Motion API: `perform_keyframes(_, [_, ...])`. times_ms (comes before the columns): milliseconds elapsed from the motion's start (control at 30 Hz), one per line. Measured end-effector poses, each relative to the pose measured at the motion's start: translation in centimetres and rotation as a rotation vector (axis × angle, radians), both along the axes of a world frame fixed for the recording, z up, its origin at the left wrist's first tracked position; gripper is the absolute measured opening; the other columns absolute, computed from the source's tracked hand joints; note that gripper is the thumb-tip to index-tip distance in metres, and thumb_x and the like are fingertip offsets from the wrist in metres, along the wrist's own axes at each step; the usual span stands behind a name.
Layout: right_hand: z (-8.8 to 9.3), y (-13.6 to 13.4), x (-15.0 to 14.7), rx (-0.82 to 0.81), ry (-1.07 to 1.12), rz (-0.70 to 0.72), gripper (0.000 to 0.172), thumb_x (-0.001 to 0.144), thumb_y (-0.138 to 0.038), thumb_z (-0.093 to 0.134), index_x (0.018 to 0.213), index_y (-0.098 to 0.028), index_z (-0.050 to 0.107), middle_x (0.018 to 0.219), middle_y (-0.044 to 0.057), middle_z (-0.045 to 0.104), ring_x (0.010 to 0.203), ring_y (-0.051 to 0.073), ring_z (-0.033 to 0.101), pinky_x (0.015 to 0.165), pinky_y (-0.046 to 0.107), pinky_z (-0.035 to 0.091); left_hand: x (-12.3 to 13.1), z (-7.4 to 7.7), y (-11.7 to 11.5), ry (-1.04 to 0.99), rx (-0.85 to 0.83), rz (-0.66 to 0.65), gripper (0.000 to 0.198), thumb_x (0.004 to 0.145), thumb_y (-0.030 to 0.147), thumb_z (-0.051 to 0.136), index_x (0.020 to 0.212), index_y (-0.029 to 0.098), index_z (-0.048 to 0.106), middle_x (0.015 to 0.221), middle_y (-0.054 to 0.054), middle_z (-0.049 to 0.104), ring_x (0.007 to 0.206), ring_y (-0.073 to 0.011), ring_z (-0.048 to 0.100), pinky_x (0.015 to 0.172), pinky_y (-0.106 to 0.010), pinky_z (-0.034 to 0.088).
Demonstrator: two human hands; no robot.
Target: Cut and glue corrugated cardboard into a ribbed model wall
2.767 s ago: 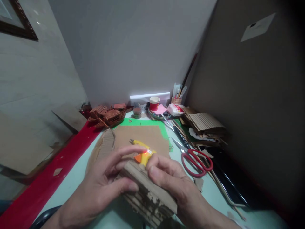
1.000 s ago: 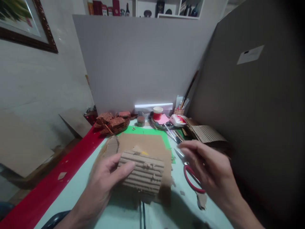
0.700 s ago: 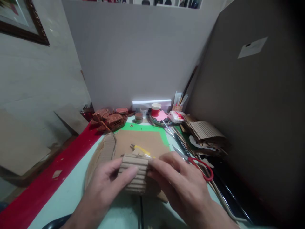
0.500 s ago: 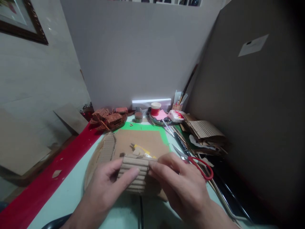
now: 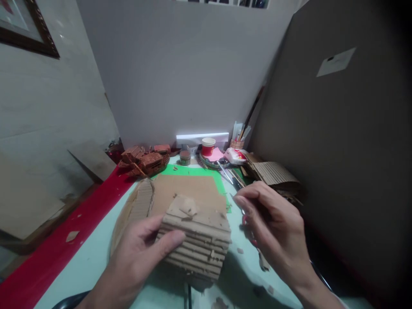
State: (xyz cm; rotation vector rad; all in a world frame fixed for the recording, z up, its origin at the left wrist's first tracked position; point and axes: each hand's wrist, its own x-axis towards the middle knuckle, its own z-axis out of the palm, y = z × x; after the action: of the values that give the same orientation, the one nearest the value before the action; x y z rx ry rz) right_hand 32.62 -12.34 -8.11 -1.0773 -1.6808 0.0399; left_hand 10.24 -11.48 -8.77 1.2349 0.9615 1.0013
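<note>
My left hand point(image 5: 135, 262) grips the left edge of a torn piece of corrugated cardboard point(image 5: 196, 240), thumb on its ridged top, holding it tilted just above the table. My right hand point(image 5: 277, 231) hovers apart from it to the right, fingers curled together as in a pinch; whatever is between them is hidden. Red-handled scissors point(image 5: 245, 220) lie mostly hidden under that hand. A flat brown cardboard sheet point(image 5: 189, 189) on a green mat point(image 5: 193, 171) lies behind the piece.
At the back stand a brown model boat point(image 5: 144, 159), a red cup point(image 5: 207, 147), a small jar point(image 5: 185, 157) and a brush holder point(image 5: 237, 143). Corrugated scraps point(image 5: 273, 174) pile at the right, beside a tall brown board point(image 5: 337, 150). A red strip point(image 5: 80, 219) edges the table's left.
My right hand has let go of the cardboard piece and pulled away to the right. The piece has tipped up toward me and now hides the yellow tool behind it.
</note>
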Motion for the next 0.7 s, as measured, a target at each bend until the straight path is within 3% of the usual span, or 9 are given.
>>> perform_keyframes(100, [0.3,-0.1,0.8,0.075,-0.09,0.066,0.016,0.091,-0.003,0.054,0.093,-0.018,0.06,0.084,0.002,0.057,0.074,0.013,0.055,0.062,0.026,0.043,-0.1,-0.1,0.0,-0.051,-0.05,-0.003,0.023,0.08,0.038,0.077,0.1,0.027,0.082,0.093,-0.002,0.081,0.082,-0.0209,0.073,0.072,-0.024,0.058])
perform_keyframes(200, [0.2,-0.6,0.9,0.137,-0.169,0.17,0.029,0.083,0.003,0.055,0.106,-0.015,0.06,0.092,0.005,0.058,0.082,0.015,0.056,0.066,0.027,0.046,-0.2,-0.1,0.0,-0.09,-0.109,-0.003,0.023,0.081,0.036,0.076,0.103,0.028,0.081,0.1,-0.003,0.081,0.09,-0.0234,0.073,0.077,-0.028,0.06])
perform_keyframes(367, [0.1,-0.8,0.3,0.179,-0.42,0.272,0.03,0.086,0.003,0.056,0.11,-0.014,0.064,0.091,0.005,0.061,0.077,0.014,0.05,0.069,0.029,0.044,-0.4,0.0,0.1,-0.08,-0.133,-0.027,0.027,0.081,0.037,0.076,0.107,0.029,0.08,0.104,-0.003,0.08,0.098,-0.025,0.072,0.081,-0.03,0.059])
perform_keyframes(567, [-0.8,-0.3,-0.9,0.283,-0.599,0.275,0.017,0.089,-0.001,0.052,0.099,-0.005,0.066,0.085,0.012,0.066,0.071,0.018,0.044,0.061,0.034,0.039,-0.4,0.0,0.3,-0.023,-0.09,-0.084,0.036,0.08,0.041,0.076,0.112,0.025,0.078,0.101,-0.005,0.081,0.097,-0.0257,0.071,0.083,-0.029,0.057])
perform_keyframes(700, [-1.0,-0.1,-0.6,0.331,-0.472,0.099,0.015,0.084,0.002,0.058,0.093,-0.008,0.062,0.079,0.008,0.062,0.07,0.016,0.05,0.06,0.03,0.041,-0.2,-0.3,0.5,-0.119,-0.127,-0.027,0.03,0.082,0.036,0.076,0.11,0.025,0.079,0.099,-0.006,0.081,0.094,-0.0258,0.073,0.078,-0.029,0.058])
